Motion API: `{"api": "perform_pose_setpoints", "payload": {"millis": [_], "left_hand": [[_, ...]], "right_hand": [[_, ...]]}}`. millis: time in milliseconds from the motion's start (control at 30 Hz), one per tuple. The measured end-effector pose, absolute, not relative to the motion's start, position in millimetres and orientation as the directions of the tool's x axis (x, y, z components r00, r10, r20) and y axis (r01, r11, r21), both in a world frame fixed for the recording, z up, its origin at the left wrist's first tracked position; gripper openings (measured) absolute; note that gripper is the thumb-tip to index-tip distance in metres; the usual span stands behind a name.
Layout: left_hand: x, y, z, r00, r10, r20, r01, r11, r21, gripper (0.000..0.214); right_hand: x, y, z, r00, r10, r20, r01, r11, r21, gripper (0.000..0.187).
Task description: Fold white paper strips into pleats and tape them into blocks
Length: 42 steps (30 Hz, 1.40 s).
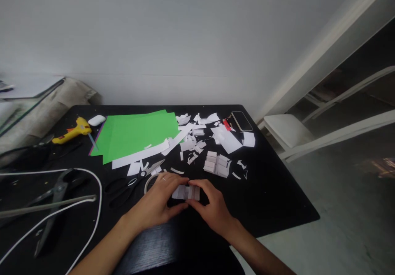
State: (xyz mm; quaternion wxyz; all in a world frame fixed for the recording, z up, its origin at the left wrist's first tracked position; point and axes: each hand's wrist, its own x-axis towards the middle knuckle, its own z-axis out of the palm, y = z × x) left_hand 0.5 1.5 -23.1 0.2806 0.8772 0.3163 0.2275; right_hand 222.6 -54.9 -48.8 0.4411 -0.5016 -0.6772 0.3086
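Note:
Between my two hands, near the table's front edge, is a small folded white paper piece [186,192]. My left hand [162,196] grips its left side between thumb and fingers, with a ring on one finger. On the right side, my right hand [212,205] pinches the same piece by its top and bottom edges. Just beyond them lies a group of similar folded paper pieces [217,164], set side by side. Black-handled scissors [132,182] rest left of my left hand, blades towards the paper scraps [193,143].
Green sheets [138,133] lie at the back, a long white strip [140,154] across them. A yellow glue gun [74,131], large dark shears [58,196] and a white cable [99,192] occupy the left. A phone [242,121] and red cutter [226,124] lie back right.

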Motion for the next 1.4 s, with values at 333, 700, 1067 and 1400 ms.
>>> {"api": "perform_pose_setpoints", "payload": {"millis": [333,700,1067,1400], "left_hand": [[-0.5,5.7,-26.8,0.66,0.703,0.266,0.435,-0.646,0.627,0.045],[-2.2,4.3,-21.9,0.574,0.773,0.27,0.411,-0.557,0.722,0.037],[-2.4,4.8,-16.4,0.469,0.839,0.277,0.355,-0.466,0.811,0.026],[-1.4,4.0,-18.5,0.467,0.862,0.198,0.276,-0.355,0.893,0.024]], "right_hand": [[226.0,-56.3,-41.5,0.014,0.98,0.199,0.185,0.193,-0.964,0.032],[227.7,-55.8,-40.2,0.07,0.984,0.163,0.086,0.157,-0.984,0.029],[231.2,-55.9,-36.9,0.04,0.974,0.223,0.123,0.217,-0.969,0.014],[229.7,-55.0,-38.2,0.067,0.973,0.222,0.059,0.218,-0.974,0.015]]}}
